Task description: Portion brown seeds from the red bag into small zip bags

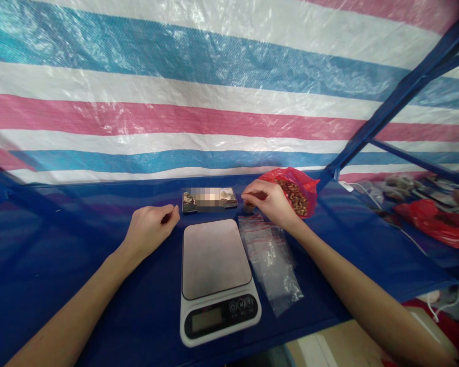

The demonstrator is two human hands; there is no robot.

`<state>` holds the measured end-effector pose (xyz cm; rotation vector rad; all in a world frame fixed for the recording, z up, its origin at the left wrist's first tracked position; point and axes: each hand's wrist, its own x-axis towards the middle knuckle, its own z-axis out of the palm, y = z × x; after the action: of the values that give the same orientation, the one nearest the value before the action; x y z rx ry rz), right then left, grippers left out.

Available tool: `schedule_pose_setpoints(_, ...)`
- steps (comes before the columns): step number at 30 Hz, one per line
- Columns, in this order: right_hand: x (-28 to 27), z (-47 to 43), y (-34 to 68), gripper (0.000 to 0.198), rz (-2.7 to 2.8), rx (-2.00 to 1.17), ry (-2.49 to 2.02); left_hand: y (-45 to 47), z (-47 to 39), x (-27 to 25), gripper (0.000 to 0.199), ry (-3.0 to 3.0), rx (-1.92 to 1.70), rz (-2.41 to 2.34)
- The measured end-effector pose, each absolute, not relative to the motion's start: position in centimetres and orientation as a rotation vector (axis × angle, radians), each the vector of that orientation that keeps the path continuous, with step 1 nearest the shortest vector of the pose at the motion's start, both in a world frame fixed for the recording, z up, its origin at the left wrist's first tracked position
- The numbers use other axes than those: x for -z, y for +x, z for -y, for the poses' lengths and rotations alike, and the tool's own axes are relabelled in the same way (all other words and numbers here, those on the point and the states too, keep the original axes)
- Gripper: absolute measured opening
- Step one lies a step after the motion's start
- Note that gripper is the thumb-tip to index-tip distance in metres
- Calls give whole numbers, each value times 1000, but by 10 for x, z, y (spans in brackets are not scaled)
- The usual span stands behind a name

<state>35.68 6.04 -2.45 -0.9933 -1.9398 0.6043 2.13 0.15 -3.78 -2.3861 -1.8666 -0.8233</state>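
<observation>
My left hand rests on the blue table with its fingers curled and thumb pressed in, left of a phone whose screen is lit. Whether anything is inside that hand is hidden. My right hand is closed in a pinch at a small brownish object, too small to name, right of the phone. Just behind this hand lies an open red plastic bag of small brown pieces. Clear zip bags with red seal lines are under and before my right wrist. A white kitchen scale stands between my forearms, its pan bare.
A striped plastic sheet hangs behind the table. Blue metal poles rise at the right. Farther right lie another red bag and blurred clutter. A white cord runs nearby. Cardboard shows below the front edge.
</observation>
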Motion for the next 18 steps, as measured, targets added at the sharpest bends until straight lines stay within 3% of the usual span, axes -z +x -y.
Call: schedule_pose_setpoints(18,20,-61,363,14,1839,-526,-981,22,-1,38,46,-2382,836,1887)
